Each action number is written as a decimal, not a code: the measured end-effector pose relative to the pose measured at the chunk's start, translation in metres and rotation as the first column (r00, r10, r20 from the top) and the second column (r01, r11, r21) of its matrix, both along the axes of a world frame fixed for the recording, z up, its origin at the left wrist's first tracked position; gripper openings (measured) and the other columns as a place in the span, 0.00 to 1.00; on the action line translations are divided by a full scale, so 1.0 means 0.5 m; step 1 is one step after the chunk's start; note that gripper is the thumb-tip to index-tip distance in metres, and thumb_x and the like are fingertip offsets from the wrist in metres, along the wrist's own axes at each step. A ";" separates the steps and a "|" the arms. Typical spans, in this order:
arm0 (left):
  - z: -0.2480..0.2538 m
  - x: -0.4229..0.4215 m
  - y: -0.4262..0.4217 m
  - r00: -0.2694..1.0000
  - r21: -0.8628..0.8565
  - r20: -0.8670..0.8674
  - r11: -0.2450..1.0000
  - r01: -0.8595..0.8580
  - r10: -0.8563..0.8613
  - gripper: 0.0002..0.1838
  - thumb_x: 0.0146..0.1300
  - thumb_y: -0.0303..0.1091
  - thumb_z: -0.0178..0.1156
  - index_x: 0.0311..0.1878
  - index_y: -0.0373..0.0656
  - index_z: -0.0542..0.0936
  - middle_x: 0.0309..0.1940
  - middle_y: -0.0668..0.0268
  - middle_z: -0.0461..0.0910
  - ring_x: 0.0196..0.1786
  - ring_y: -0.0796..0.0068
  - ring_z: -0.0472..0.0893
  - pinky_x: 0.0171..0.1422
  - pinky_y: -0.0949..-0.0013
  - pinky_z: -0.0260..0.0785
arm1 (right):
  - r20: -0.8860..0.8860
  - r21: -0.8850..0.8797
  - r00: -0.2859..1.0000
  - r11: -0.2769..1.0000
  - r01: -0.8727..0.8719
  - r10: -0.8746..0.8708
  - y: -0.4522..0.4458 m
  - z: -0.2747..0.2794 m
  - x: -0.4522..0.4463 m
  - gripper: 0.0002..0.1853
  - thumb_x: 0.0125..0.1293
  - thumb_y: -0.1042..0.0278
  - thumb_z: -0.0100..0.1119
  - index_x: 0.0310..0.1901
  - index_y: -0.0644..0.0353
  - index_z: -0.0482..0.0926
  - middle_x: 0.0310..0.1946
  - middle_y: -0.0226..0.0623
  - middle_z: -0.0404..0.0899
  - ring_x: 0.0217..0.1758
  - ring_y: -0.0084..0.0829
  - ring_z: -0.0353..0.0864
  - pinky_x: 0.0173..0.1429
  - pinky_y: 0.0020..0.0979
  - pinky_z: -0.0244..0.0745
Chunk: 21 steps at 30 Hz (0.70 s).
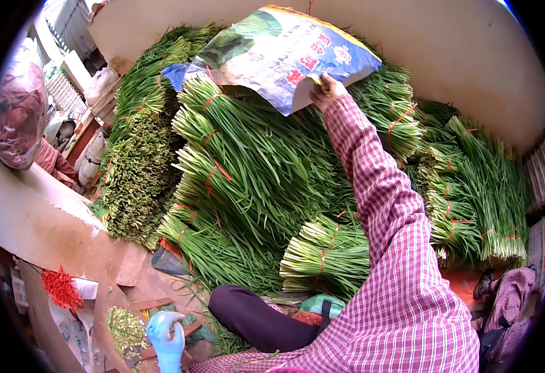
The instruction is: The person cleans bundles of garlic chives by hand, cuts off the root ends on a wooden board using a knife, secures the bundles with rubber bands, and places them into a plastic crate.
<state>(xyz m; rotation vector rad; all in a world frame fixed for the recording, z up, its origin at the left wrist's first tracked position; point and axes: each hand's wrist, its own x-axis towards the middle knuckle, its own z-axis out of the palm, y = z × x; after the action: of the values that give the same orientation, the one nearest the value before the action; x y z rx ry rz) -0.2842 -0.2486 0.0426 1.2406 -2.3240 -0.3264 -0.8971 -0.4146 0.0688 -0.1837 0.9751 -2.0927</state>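
My right hand (327, 91), in a plaid sleeve, grips the lower edge of a printed woven sack (266, 56). The sack lies over the top of a big pile of green leafy bundles (254, 161), which look like garlic chives and are tied with red bands. A bit of yellow shows by the fingers. My left hand (165, 336), in a light blue glove, is low at the left beside a wooden frame. Its fingers are curled, and whatever they hold is hidden. Closest to my dark-trousered knee, a tied bundle (322, 258) lies with its pale stem ends leftward.
More bundles (142, 180) are stacked at the left, others (477, 193) at the right against a curved pale wall (459, 68). Red ties (62, 289) hang at lower left near pale trimmings (126, 329). A plaid-clothed limb and sandal (487, 283) show at far right.
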 end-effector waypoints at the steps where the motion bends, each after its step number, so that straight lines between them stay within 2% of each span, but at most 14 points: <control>1: 0.004 -0.004 0.001 1.000 0.005 0.017 1.000 0.012 -0.013 0.08 0.42 0.19 0.56 0.28 0.42 0.79 0.26 0.61 0.79 0.34 0.60 0.79 0.42 0.61 0.70 | 0.056 -0.117 0.998 0.993 0.014 -0.007 -0.024 0.048 0.040 0.11 0.68 0.58 0.57 0.43 0.54 0.72 0.39 0.29 0.74 0.41 0.30 0.73 0.60 0.47 0.69; 3: 0.012 -0.009 -0.002 1.000 0.037 0.008 0.999 -0.002 0.001 0.08 0.42 0.20 0.56 0.28 0.41 0.79 0.25 0.61 0.79 0.34 0.60 0.79 0.41 0.60 0.70 | 0.254 -0.281 0.963 0.960 -0.017 0.092 -0.063 0.155 0.119 0.09 0.68 0.64 0.57 0.42 0.59 0.71 0.44 0.35 0.72 0.49 0.35 0.72 0.67 0.48 0.66; 5: 0.033 -0.019 -0.005 1.000 0.068 0.004 0.998 0.001 -0.001 0.08 0.42 0.20 0.57 0.28 0.41 0.80 0.25 0.61 0.79 0.33 0.60 0.79 0.40 0.60 0.70 | 0.328 -0.516 0.877 0.844 -0.145 0.350 -0.102 0.237 0.202 0.12 0.69 0.67 0.56 0.47 0.64 0.69 0.47 0.45 0.69 0.59 0.44 0.68 0.73 0.47 0.61; 6: 0.050 -0.026 -0.003 0.999 0.057 0.031 0.998 0.034 -0.035 0.07 0.46 0.21 0.58 0.31 0.41 0.81 0.27 0.61 0.80 0.34 0.57 0.80 0.44 0.59 0.72 | 0.243 -0.533 0.867 0.807 -0.256 0.436 -0.119 0.269 0.245 0.14 0.70 0.66 0.53 0.50 0.66 0.67 0.48 0.47 0.69 0.57 0.43 0.69 0.71 0.45 0.63; 7: 0.059 -0.032 -0.004 0.996 0.047 0.059 0.997 0.064 -0.067 0.07 0.51 0.23 0.59 0.34 0.40 0.82 0.28 0.61 0.81 0.36 0.54 0.81 0.48 0.58 0.73 | 0.024 -0.597 0.860 0.697 -0.396 0.509 -0.164 0.278 0.287 0.15 0.70 0.67 0.52 0.52 0.69 0.65 0.49 0.49 0.69 0.54 0.44 0.70 0.68 0.43 0.68; 8: 0.059 -0.032 -0.006 0.994 0.059 0.072 0.995 0.083 -0.088 0.07 0.56 0.24 0.58 0.38 0.36 0.82 0.31 0.58 0.81 0.36 0.55 0.80 0.48 0.59 0.72 | 0.040 -0.634 0.660 0.530 -0.564 0.751 -0.161 0.310 0.335 0.16 0.70 0.66 0.51 0.51 0.70 0.67 0.49 0.51 0.69 0.48 0.42 0.73 0.63 0.41 0.73; 9: 0.047 -0.033 -0.012 0.993 0.056 0.075 0.994 0.092 -0.096 0.07 0.56 0.24 0.58 0.38 0.36 0.82 0.31 0.58 0.81 0.36 0.55 0.80 0.48 0.59 0.72 | -0.227 -0.585 0.693 0.473 -0.658 0.684 -0.196 0.316 0.389 0.15 0.69 0.65 0.52 0.49 0.67 0.67 0.48 0.47 0.72 0.50 0.41 0.75 0.61 0.51 0.72; 11: 0.008 -0.035 -0.029 0.994 -0.039 -0.019 0.993 0.108 -0.109 0.07 0.41 0.20 0.57 0.27 0.41 0.79 0.25 0.61 0.79 0.32 0.60 0.79 0.39 0.60 0.70 | -0.349 -0.285 0.700 0.640 -0.713 0.624 -0.155 0.335 0.481 0.18 0.67 0.65 0.54 0.54 0.68 0.68 0.46 0.47 0.75 0.41 0.38 0.80 0.46 0.42 0.82; 13: 0.001 -0.039 -0.038 0.988 -0.053 0.022 0.987 0.154 -0.153 0.09 0.43 0.20 0.58 0.31 0.41 0.80 0.29 0.60 0.80 0.34 0.60 0.79 0.41 0.60 0.70 | -0.652 0.099 0.408 0.606 -0.789 0.639 -0.196 0.298 0.527 0.19 0.66 0.68 0.55 0.56 0.66 0.69 0.38 0.44 0.78 0.30 0.33 0.81 0.28 0.33 0.82; 15: 0.010 -0.064 -0.043 0.993 -0.069 -0.067 0.993 0.096 -0.100 0.15 0.44 0.21 0.61 0.40 0.41 0.80 0.37 0.58 0.80 0.40 0.57 0.79 0.46 0.60 0.70 | -0.724 0.090 0.396 0.646 -0.758 0.565 -0.216 0.220 0.585 0.17 0.64 0.72 0.54 0.54 0.66 0.72 0.31 0.40 0.78 0.24 0.30 0.78 0.22 0.31 0.79; 16: 0.019 -0.061 -0.051 0.997 -0.050 -0.033 0.996 0.070 -0.071 0.28 0.44 0.23 0.63 0.55 0.40 0.75 0.50 0.55 0.76 0.52 0.55 0.77 0.56 0.59 0.69 | -0.632 0.024 0.485 0.641 -0.767 0.604 -0.210 0.180 0.606 0.18 0.64 0.72 0.53 0.56 0.65 0.72 0.31 0.39 0.77 0.25 0.29 0.77 0.23 0.30 0.79; 17: 0.031 -0.081 -0.057 0.989 -0.068 -0.150 0.998 0.001 -0.011 0.35 0.43 0.23 0.64 0.61 0.40 0.70 0.56 0.54 0.72 0.57 0.56 0.74 0.61 0.58 0.66 | -0.532 -0.038 0.557 0.640 -0.768 0.637 -0.203 0.142 0.625 0.19 0.64 0.73 0.51 0.57 0.64 0.72 0.31 0.38 0.77 0.25 0.28 0.77 0.24 0.30 0.79; 18: 0.047 -0.107 -0.069 0.963 -0.078 -0.265 0.994 -0.070 0.047 0.42 0.42 0.24 0.65 0.67 0.39 0.65 0.62 0.53 0.69 0.63 0.56 0.70 0.67 0.57 0.63 | -0.555 -0.058 0.574 0.661 -0.749 0.602 -0.192 0.104 0.639 0.20 0.65 0.71 0.50 0.59 0.62 0.71 0.32 0.36 0.76 0.26 0.26 0.76 0.27 0.28 0.79; 21: 0.095 -0.152 -0.149 0.914 -0.190 -0.399 0.969 -0.156 0.069 0.54 0.40 0.26 0.69 0.73 0.41 0.53 0.69 0.52 0.60 0.70 0.55 0.63 0.74 0.55 0.53 | -0.665 -0.016 0.533 0.703 -0.711 0.524 -0.164 0.029 0.666 0.23 0.67 0.69 0.47 0.65 0.58 0.66 0.34 0.31 0.75 0.29 0.23 0.74 0.31 0.25 0.77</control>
<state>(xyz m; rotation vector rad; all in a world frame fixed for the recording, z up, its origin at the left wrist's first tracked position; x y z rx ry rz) -0.3604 -0.3231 0.0904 1.0835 -1.8833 -0.2441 -0.5643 -0.4966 0.0832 -1.2723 0.7686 -1.4547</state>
